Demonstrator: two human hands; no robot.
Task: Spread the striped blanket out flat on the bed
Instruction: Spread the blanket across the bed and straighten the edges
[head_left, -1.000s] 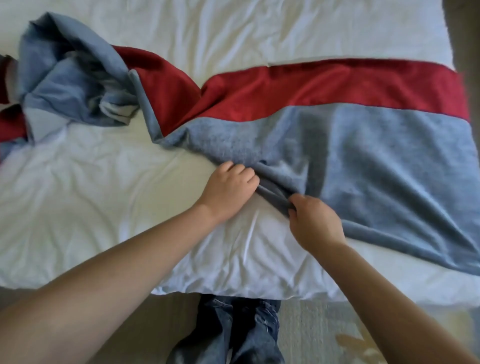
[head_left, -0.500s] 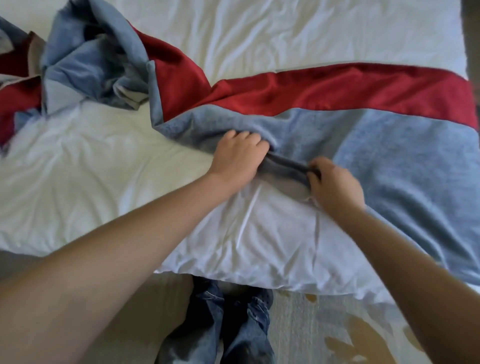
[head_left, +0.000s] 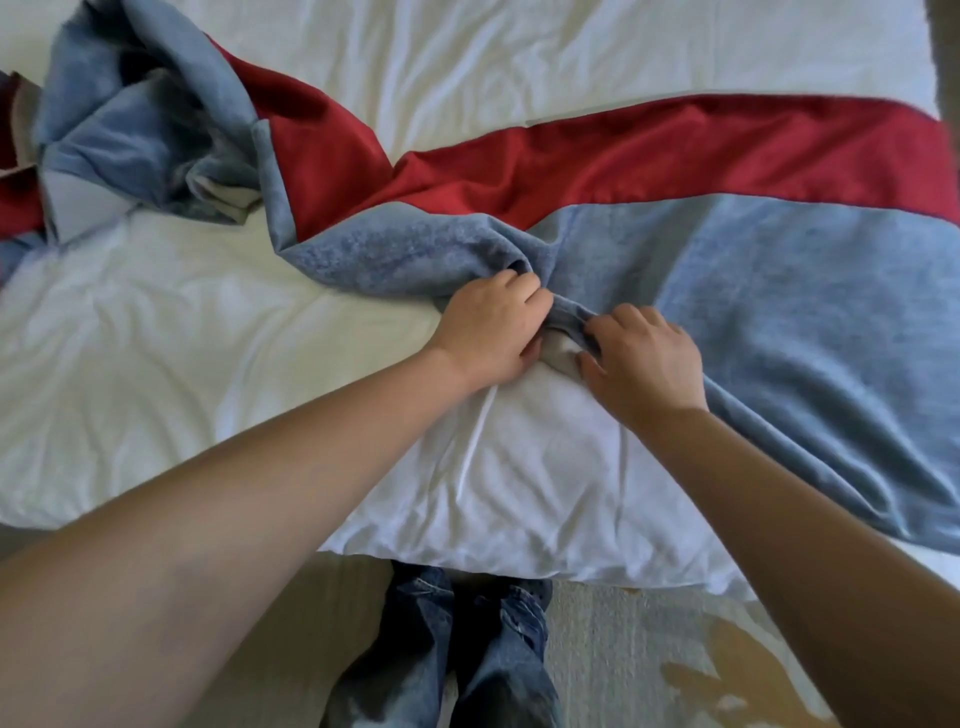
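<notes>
- My left hand (head_left: 488, 325) and right hand (head_left: 641, 358), side by side near the bed's (head_left: 156, 364) front edge, each clench a bunched fold of the striped blanket (head_left: 779, 291).
- The blanket lies flat across the bed's right side and is crumpled at its far left.

**One blanket, one bed, two hands**

We counted one striped blanket (head_left: 779, 322) on one bed (head_left: 208, 374). In the blanket's flat part at the right we saw one red stripe (head_left: 675, 156) on the far side and one wide blue band (head_left: 810, 291) on the near side. One bunched heap (head_left: 130, 119) lay at the far left. We counted two hands, the left hand (head_left: 488, 332) and the right hand (head_left: 644, 358), side by side at the blanket's near edge. Two legs in jeans (head_left: 498, 649) stood nearest us.
</notes>
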